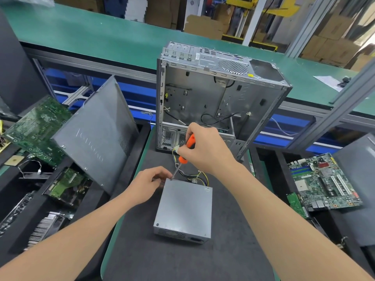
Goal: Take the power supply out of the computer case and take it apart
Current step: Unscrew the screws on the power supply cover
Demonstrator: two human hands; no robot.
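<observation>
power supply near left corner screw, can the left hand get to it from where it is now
Probably yes. The left hand sits at the far left corner of the power supply, and the screw lies toward the person along the same edge; nothing stands on the lid or the mat beside it.

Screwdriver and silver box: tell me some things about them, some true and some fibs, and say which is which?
1. The power supply lies on the mat, outside the case. True.
2. The right hand grips a blue tool. False: it grips a screwdriver with an orange handle.
3. The screwdriver's tip is at the power supply's far left corner. True.
4. The left hand is lifting the side panel. False: it holds the power supply's far left corner; the panel leans off to the left, untouched.
5. The case is closed. False: its side is open and you can see inside.
</observation>
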